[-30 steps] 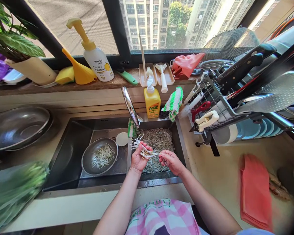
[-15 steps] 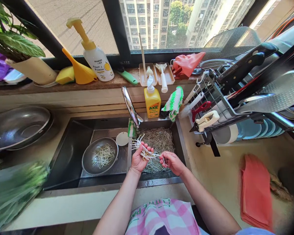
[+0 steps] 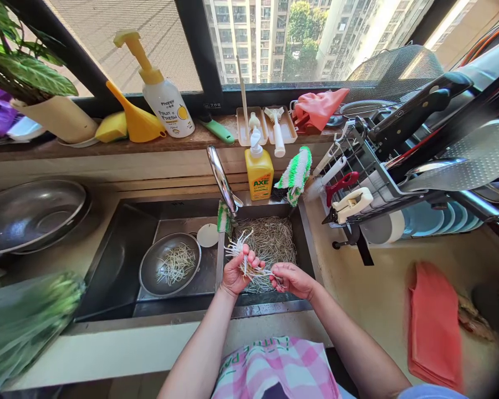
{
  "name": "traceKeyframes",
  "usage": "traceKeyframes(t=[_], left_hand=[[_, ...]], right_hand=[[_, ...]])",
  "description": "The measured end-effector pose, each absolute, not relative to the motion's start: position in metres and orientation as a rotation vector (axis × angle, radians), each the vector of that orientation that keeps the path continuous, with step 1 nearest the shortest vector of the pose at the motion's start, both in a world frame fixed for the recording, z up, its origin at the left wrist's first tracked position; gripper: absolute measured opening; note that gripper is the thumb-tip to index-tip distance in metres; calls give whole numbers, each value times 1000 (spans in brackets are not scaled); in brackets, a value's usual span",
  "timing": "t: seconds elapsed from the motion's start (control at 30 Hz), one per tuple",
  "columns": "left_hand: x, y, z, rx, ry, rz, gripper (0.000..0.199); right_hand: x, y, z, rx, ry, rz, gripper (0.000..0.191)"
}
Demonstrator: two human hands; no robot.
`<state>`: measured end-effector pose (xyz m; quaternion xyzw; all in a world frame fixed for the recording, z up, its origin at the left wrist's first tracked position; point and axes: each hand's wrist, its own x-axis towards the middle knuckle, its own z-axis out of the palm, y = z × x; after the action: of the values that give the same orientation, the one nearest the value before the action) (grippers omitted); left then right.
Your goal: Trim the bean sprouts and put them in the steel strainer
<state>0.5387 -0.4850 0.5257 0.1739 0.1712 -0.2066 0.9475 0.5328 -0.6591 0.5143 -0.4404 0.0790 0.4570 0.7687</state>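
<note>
Okay so, running this from miles away, I've got the left hand [image 3: 235, 272] palm up with its fingers curled around a bunch of bean sprouts [image 3: 239, 244], pale ends fanning out toward 11 o'clock. The right hand [image 3: 294, 281] is just beside it at 3, thumb and fingertips pinching the thin tail end of that same bunch, with a few fine strands hanging at the curled fingers. Can't tell how many it has.

Both hands are over the right basin of the sink [image 3: 125, 260]. Calling the hands the clock centre, the big sprout heap [image 3: 274, 238] fills that basin beneath them and out to 12. At 9, in the left basin, a dark pan [image 3: 148, 281] holds a smaller sprout pile [image 3: 176, 265], with a round white disc [image 3: 208, 235] near its rim at 10.

My tap [image 3: 220, 180] curves in from 11, the yellow AXE bottle [image 3: 259, 173] stands upright at 12, and a green-and-white cloth [image 3: 296, 173] is bunched at about 1. Wire rack [image 3: 385, 180] crammed with utensils at 2, red cloth [image 3: 434, 327] lying on the counter between 3 and 4. Pink checked apron [image 3: 283, 366] pokes in at 6.
</note>
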Motion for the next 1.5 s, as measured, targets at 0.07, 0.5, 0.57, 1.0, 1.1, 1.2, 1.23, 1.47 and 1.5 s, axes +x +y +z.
traceKeyframes(t=[0.07,0.5,0.57,1.0,1.1,1.2,1.23,1.47,1.5], left_hand=[[538,-485,526,354,375,-421,5],[536,-487,503,426,479,-538,8],[535,-488,498,408,543,-561,9],[548,-497,488,450,821,-428,3],[551,-506,489,504,876,-329,3],[551,-514,492,540,901,-216,6],[550,-516,492,543,904,-188,8],[543,-521,489,519,838,-121,15],[543,-521,489,511,838,-131,15]], right_hand=[[533,-659,514,-987,144,1015,18],[533,-652,497,-1280,185,660,3],[533,-652,493,-1271,244,598,4],[532,-658,494,-1074,397,493,14],[527,-643,506,-1178,257,567,16],[522,-623,510,-1461,157,540,15],[521,-616,509,-1577,141,499,15],[521,-599,498,-1955,81,356,13],[521,-599,497,-1978,77,362,12]])
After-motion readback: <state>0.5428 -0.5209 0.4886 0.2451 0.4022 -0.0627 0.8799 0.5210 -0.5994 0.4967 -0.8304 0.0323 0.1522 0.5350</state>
